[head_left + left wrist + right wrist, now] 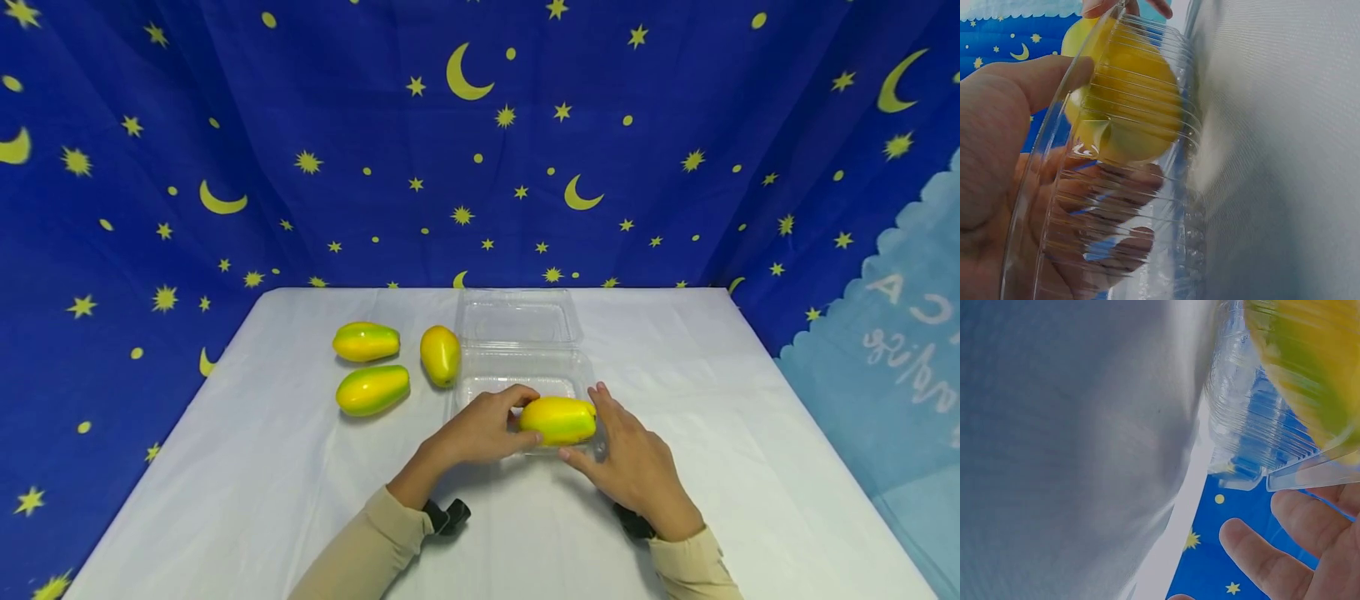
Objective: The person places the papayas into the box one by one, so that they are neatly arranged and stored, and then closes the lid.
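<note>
A yellow-green papaya [558, 421] lies lengthwise at the front of a clear plastic clamshell box [525, 364], whose lid [517, 321] is folded back. My left hand [487, 425] has its thumb and index finger around the papaya's left end. In the left wrist view, the thumb [1054, 78] is against the yellow fruit [1135, 100], seen through the box's ribbed wall. My right hand [637, 458] is spread beside the papaya's right end, fingers extended. The right wrist view shows those fingers [1260, 556] at the box's rim, with the papaya [1316, 369] behind the clear wall.
Two more papayas [366, 342] [372, 390] lie at the left of the white-covered table [247, 500]. Another papaya [440, 356] sits close to the box's left side. A blue star-and-moon cloth [390, 125] hangs behind, and a light-blue cloth [892, 358] at right.
</note>
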`<state>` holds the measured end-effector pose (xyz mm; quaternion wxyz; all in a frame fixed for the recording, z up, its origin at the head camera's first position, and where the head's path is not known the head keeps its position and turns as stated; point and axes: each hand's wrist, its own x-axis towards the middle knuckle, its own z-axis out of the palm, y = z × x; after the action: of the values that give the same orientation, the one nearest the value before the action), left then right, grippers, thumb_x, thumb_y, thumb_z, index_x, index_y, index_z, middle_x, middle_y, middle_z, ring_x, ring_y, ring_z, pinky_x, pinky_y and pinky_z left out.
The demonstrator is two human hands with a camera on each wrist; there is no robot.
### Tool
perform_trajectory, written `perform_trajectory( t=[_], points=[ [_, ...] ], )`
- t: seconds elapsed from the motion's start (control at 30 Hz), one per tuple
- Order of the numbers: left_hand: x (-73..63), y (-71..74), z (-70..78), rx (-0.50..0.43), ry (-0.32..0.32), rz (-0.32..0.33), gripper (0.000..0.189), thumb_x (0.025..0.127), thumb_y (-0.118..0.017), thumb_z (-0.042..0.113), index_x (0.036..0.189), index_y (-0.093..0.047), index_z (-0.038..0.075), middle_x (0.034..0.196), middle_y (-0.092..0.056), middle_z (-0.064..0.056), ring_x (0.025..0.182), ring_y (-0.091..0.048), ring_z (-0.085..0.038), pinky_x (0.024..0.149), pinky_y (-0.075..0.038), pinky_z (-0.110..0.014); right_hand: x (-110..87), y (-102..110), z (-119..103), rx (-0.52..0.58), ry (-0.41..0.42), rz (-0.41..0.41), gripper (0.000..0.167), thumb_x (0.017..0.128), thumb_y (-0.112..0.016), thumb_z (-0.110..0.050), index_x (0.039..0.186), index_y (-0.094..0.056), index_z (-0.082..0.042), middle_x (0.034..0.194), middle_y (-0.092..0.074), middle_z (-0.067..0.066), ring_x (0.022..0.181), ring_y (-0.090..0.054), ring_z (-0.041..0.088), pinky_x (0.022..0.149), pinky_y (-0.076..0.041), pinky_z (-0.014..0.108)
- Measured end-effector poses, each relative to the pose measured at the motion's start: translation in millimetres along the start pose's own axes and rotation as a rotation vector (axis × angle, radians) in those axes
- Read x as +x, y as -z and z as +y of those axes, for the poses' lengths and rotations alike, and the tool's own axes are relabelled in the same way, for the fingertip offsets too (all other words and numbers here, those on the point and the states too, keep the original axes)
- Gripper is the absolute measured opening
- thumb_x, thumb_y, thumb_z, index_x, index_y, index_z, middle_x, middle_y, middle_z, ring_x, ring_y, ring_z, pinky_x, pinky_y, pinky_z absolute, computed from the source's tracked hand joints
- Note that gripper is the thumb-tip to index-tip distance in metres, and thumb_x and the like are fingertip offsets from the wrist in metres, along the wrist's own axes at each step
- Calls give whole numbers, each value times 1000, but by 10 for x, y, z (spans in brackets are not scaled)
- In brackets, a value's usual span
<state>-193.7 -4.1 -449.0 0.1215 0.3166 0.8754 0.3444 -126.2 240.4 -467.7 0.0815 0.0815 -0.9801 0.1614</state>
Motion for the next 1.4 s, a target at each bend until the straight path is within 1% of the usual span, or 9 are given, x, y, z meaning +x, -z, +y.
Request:
perform_trajectory(
  t=[0.17,0.27,0.4,0.43,0.63,0.73,0.93,1.2,1.4],
  points=[
    [-1,15,11,-5,26,-23,56,91,-69,47,139,-54,23,115,-71,0,87,-60,-7,85,-52,-28,2,-5,-2,4,2,-5,102,81,-63,-76,156,-36,-12,161,-37,13,121,-61,42,75,-58,54],
    [-1,28,19,-12,39,-32,59,91,-68,47,142,-52,20,125,-69,-2,86,-59,-8,83,-51,-27,0,-3,-2,0,2,-4,102,81,-62,-76,155,-36,-12,161,-37,13,122,-61,42,75,-58,54],
    [3,48,23,-16,38,-37,64,92,-67,48,146,-48,17,141,-61,-5,93,-62,-9,83,-51,-26,2,15,-2,-8,10,1,101,81,-62,-76,155,-37,-12,160,-38,13,123,-60,41,75,-58,54],
    [2,55,22,-15,34,-38,64,93,-67,47,146,-48,17,142,-61,-5,94,-62,-9,83,-51,-26,5,18,-5,-8,12,2,101,81,-62,-76,155,-37,-12,160,-38,13,123,-60,41,75,-58,54],
    [0,89,9,1,26,-32,66,93,-66,48,148,-47,17,121,-68,-2,87,-60,-7,82,-51,-27,4,22,-16,-9,6,-3,100,81,-63,-75,155,-36,-12,160,-37,14,122,-61,41,75,-57,54],
    [-13,121,15,8,25,-13,66,93,-65,49,148,-46,18,124,-67,-2,93,-62,-8,85,-53,-29,2,21,-18,-9,2,-8,101,81,-63,-75,155,-36,-12,161,-37,13,123,-61,42,75,-57,54],
    [-61,235,60,-4,10,23,64,95,-64,48,150,-44,20,145,-57,-4,104,-64,-14,86,-54,-31,-1,19,-24,-2,0,-11,101,81,-64,-75,155,-36,-11,161,-36,14,123,-60,42,76,-57,54],
    [-118,341,133,-8,-1,70,63,96,-63,50,151,-42,27,148,-52,6,104,-63,-12,81,-53,-25,2,13,-39,5,-1,-12,101,82,-63,-74,155,-36,-10,161,-35,14,127,-57,43,78,-56,56],
    [-194,459,169,15,-11,151,64,95,-65,47,151,-41,27,149,-50,5,107,-62,-12,83,-54,-29,-13,24,-30,-3,-12,-26,102,82,-60,-76,156,-35,-11,162,-34,14,128,-56,43,80,-55,58]
  ],
)
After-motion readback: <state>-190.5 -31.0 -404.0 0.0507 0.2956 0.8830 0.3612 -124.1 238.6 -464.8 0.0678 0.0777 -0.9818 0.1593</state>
